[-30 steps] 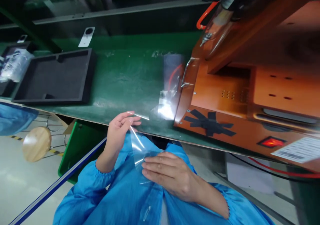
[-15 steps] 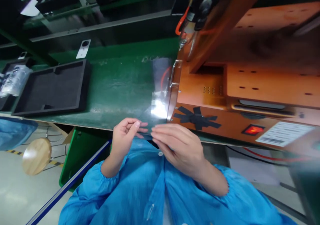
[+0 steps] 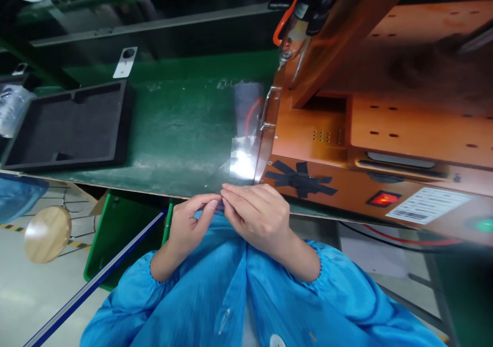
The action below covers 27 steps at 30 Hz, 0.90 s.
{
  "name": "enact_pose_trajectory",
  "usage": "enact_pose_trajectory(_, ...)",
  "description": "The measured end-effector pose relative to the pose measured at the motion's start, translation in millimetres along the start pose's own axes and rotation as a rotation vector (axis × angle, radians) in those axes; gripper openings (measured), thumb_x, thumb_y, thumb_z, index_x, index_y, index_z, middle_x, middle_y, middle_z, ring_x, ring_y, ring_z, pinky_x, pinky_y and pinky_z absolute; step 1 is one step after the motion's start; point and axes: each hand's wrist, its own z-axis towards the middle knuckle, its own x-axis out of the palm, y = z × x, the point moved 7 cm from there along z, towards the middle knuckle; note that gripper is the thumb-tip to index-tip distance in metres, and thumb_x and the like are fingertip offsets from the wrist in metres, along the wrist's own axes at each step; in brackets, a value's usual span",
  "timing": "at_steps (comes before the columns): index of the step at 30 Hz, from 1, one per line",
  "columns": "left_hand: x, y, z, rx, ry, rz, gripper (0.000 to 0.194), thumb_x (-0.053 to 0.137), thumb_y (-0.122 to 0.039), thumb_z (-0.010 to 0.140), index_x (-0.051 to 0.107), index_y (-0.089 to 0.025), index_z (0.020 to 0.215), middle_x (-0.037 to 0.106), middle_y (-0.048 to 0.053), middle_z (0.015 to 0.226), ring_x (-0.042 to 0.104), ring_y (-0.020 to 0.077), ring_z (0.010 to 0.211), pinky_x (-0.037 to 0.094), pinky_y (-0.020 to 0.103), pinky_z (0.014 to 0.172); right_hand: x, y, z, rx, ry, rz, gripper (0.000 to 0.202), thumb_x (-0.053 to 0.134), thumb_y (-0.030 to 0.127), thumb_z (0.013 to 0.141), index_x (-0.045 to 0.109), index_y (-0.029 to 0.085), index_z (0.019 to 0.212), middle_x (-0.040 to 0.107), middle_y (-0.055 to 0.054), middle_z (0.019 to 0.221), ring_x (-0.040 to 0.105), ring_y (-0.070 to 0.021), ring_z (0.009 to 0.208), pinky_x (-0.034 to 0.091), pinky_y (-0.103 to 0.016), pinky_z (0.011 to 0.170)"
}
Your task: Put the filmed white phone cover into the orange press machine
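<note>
Left hand (image 3: pixel 190 224) and right hand (image 3: pixel 256 218) meet fingertip to fingertip, pinching a clear plastic film (image 3: pixel 234 170) at the counter (image 3: pixel 173 131) edge; the film stretches away beside the orange machine (image 3: pixel 370 147).

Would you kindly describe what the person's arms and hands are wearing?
Both arms wear bright blue smock sleeves with gathered elastic cuffs at the wrists. The left hand and right hand are bare: no gloves, rings or watch show. The smock closes down the front with buttons.
</note>
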Motion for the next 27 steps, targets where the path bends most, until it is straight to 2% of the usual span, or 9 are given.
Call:
enact_pose_trajectory(4,-0.9,11.5,-6.3,-0.1,0.018,-0.1,0.015,0.068,-0.029,0.102,0.081,-0.024,0.106,0.085,0.001,0.094,0.082,0.0162,0.079,0.069,0.023,0.076,5.4,-8.1,1.9,0.12,0.009,0.093,0.011,0.07,0.01,0.098,0.072,0.019,0.091,0.085,-0.002,0.096,0.082,-0.0157,0.082,0.057,-0.031,0.072)
enact_pose_trajectory(8,-2.4,19.2,-9.3,-0.186,0.004,-0.197,0.017,0.069,-0.034,0.102,0.079,-0.021,0.105,0.084,0.002,0.09,0.081,0.0177,0.076,0.068,0.024,0.07,14.1,-3.1,0.8,0.088,0.058,0.185,0.005,0.072,0.019,0.101,0.074,0.019,0.106,0.085,-0.006,0.107,0.083,-0.0187,0.092,0.061,-0.033,0.079)
enact_pose_trajectory(10,-4.3,17.7,-8.7,-0.172,-0.006,-0.177,0.017,0.069,-0.034,0.102,0.079,-0.021,0.104,0.085,0.002,0.092,0.081,0.017,0.076,0.068,0.024,0.071,15.9,2.0,-0.8,0.034,0.063,0.157,0.016,0.073,0.023,0.101,0.074,0.016,0.116,0.084,-0.01,0.114,0.083,-0.0215,0.097,0.062,-0.035,0.08)
enact_pose_trajectory(12,-5.8,13.8,-7.1,-0.134,-0.008,-0.126,0.016,0.067,-0.033,0.103,0.079,-0.022,0.105,0.085,0.002,0.095,0.081,0.0155,0.076,0.067,0.022,0.072,16.1,3.7,-2.4,0.013,0.054,0.124,0.018,0.072,0.019,0.101,0.073,0.014,0.118,0.083,-0.012,0.117,0.083,-0.0217,0.096,0.063,-0.035,0.078)
enact_pose_trajectory(18,2.1,6.2,-5.6,-0.022,0.049,-0.002,0.017,0.064,-0.028,0.105,0.078,-0.024,0.113,0.085,0.001,0.105,0.081,0.0142,0.085,0.064,0.021,0.082,12.9,-0.2,-1.0,0.021,0.02,0.115,0.015,0.068,0.007,0.098,0.075,0.016,0.108,0.085,-0.009,0.108,0.084,-0.0189,0.09,0.062,-0.032,0.073)
enact_pose_trajectory(21,1.0,15.9,-16.6,-0.064,0.05,-0.022,0.018,0.06,-0.03,0.107,0.075,-0.025,0.114,0.082,-0.001,0.093,0.078,0.0116,0.076,0.062,0.02,0.074,6.0,-7.1,2.1,0.13,-0.005,0.2,0.013,0.069,0.008,0.096,0.075,0.019,0.098,0.086,-0.005,0.1,0.083,-0.0181,0.086,0.063,-0.03,0.073)
enact_pose_trajectory(23,-15.9,29.6,-27.9,-0.12,0.015,0.02,0.022,0.056,-0.036,0.109,0.074,-0.024,0.114,0.076,-0.002,0.083,0.07,0.0106,0.063,0.057,0.02,0.064,-0.6,-16.2,1.2,0.259,-0.009,0.266,0.013,0.069,0.01,0.096,0.076,0.021,0.094,0.085,-0.003,0.097,0.083,-0.0175,0.084,0.065,-0.029,0.077)
enact_pose_trajectory(24,-32.6,38.3,-33.4,-0.155,-0.031,0.092,0.025,0.053,-0.039,0.109,0.073,-0.023,0.113,0.073,-0.001,0.08,0.067,0.0109,0.06,0.055,0.021,0.06,-3.9,-21.7,-0.7,0.327,-0.006,0.294,0.013,0.069,0.012,0.097,0.077,0.022,0.093,0.085,-0.002,0.096,0.083,-0.0172,0.083,0.066,-0.028,0.079)
enact_pose_trajectory(27,-110.0,73.0,-47.6,-0.392,-0.197,0.544,0.034,0.046,-0.042,0.108,0.072,-0.021,0.114,0.071,0.002,0.081,0.065,0.0148,0.065,0.052,0.025,0.063,-8.3,-36.9,-10.7,0.489,0.037,0.359,0.013,0.069,0.02,0.099,0.078,0.025,0.091,0.085,0.0,0.094,0.082,-0.0163,0.08,0.067,-0.025,0.079)
